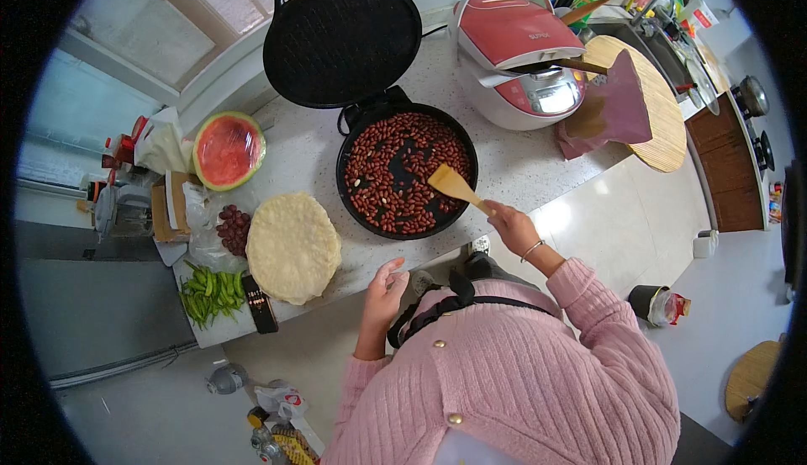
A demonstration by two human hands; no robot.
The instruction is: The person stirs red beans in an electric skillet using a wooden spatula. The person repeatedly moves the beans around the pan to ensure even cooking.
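Note:
My right hand (514, 230) grips the handle of a wooden spatula (455, 185). The spatula's flat blade lies over the right side of a round black electric griddle pan (471, 143). Red-skinned peanuts (378, 175) are spread across the pan, with a bare dark patch around the middle and a few pale ones among them. Behind the pan, its black lid (343, 39) stands raised on the hinge. My left hand (384, 291) holds nothing, its fingers apart and slightly bent, just off the counter's front edge. A stack of pale round flatbreads or dough sheets (293, 247) lies left of the pan.
Green chillies (211, 295), a phone (260, 304), red grapes (233, 230) and a wrapped half watermelon (229, 149) occupy the counter's left part. A red-and-white rice cooker (523, 55) stands right of the lid. Beyond it, a round wooden board (662, 112) overhangs the counter edge.

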